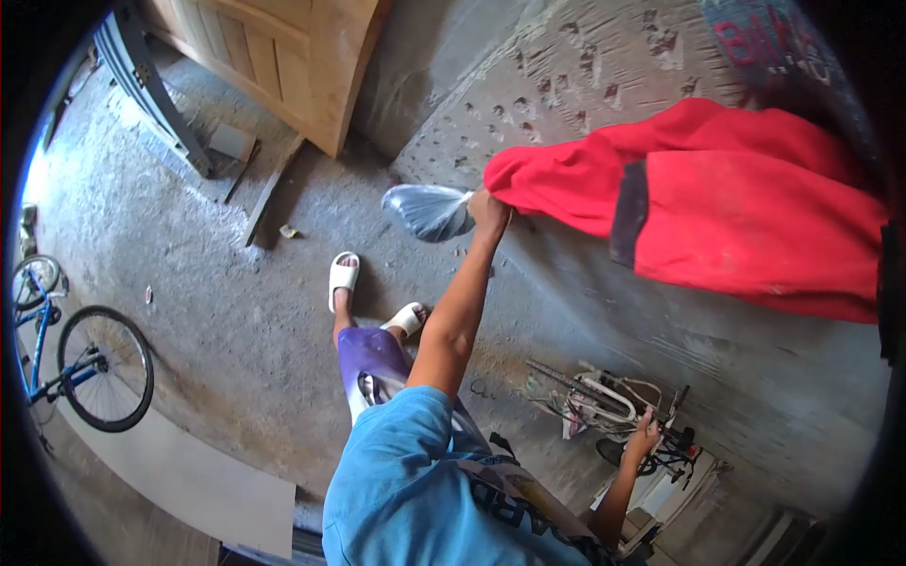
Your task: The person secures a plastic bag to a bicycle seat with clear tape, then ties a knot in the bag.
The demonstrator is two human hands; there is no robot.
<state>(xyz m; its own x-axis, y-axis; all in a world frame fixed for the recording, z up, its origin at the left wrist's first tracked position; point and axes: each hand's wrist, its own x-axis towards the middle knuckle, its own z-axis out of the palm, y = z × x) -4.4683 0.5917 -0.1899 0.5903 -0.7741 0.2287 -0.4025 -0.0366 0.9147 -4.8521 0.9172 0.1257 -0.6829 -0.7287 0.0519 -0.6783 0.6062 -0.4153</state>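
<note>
Fingers [483, 207] around bunched plastic bag [427, 210]

In your left hand [488, 213], the translucent plastic bag [427, 212] is left of the red cloth garment [750, 212], before the rough grey wall [528, 113]. The blue metal bicycle [97, 360] is farther left, the brown wooden door [283, 66] ahead.

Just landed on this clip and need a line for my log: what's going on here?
A person in a blue shirt is gripping a plastic bag by its gathered neck with the left hand, right at the end of a red jacket's sleeve. Whether the hand also holds the sleeve is unclear. The right hand is off to the side, in front of a bike in view, with nothing visible in it.
</note>
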